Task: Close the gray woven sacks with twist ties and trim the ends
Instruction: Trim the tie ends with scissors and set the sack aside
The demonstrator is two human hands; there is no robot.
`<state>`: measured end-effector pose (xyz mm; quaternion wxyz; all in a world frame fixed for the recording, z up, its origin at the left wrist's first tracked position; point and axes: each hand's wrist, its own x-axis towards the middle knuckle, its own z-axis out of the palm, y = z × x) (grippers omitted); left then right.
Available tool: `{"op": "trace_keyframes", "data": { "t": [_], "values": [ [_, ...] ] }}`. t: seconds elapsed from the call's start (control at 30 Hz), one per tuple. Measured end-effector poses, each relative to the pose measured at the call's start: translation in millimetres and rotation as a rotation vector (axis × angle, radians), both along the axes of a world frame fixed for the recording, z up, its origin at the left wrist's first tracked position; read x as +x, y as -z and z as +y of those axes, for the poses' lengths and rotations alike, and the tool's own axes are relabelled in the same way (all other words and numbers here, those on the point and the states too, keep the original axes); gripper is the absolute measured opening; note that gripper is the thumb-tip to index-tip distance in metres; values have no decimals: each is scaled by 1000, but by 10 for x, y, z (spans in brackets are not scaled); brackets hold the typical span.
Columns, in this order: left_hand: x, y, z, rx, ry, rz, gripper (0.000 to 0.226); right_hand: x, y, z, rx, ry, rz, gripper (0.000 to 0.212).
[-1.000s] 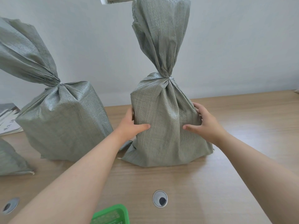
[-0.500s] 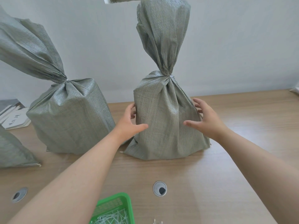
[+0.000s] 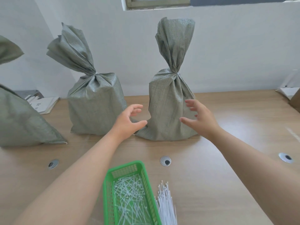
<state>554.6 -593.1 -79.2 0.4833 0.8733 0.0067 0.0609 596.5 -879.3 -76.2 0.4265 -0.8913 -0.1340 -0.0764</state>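
Note:
A gray woven sack [image 3: 168, 108] stands upright in the middle of the wooden table, its neck cinched by a white tie [image 3: 177, 73]. My left hand [image 3: 128, 120] hovers open just left of its base, not touching. My right hand [image 3: 199, 117] is open in front of the sack's right side, fingers spread, apart from the cloth. A second tied sack [image 3: 95, 104] stands to the left. A third sack [image 3: 21, 120] leans at the far left edge. Near me, a green basket [image 3: 107, 192] holds several cut tie ends, and a bundle of white ties [image 3: 165, 203] lies beside it.
The table [image 3: 227, 159] has three round cable holes [image 3: 165, 161] across its middle. Papers [image 3: 43, 103] lie at the back left against the white wall. A white object and a cardboard edge [image 3: 290, 93] sit at the far right.
Both hands have let go of the middle sack and drawn back from it. The view has tilted down, so the green basket and the tie bundle now show.

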Motion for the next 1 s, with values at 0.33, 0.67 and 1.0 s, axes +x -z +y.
{"op": "trace_keyframes", "data": {
  "t": [0.33,0.67,1.0],
  "values": [
    [-1399,-59,617,42,8,-70,49,-1365,-208,615,-18,-63,25,46],
    [-2627,57,1365,32,-25,-50,47,-2440,-17,1510,-58,-163,88,46],
    [-3252,244,1580,5,-161,65,49,-2762,256,2068,-191,-390,147,47]
  ]
}}
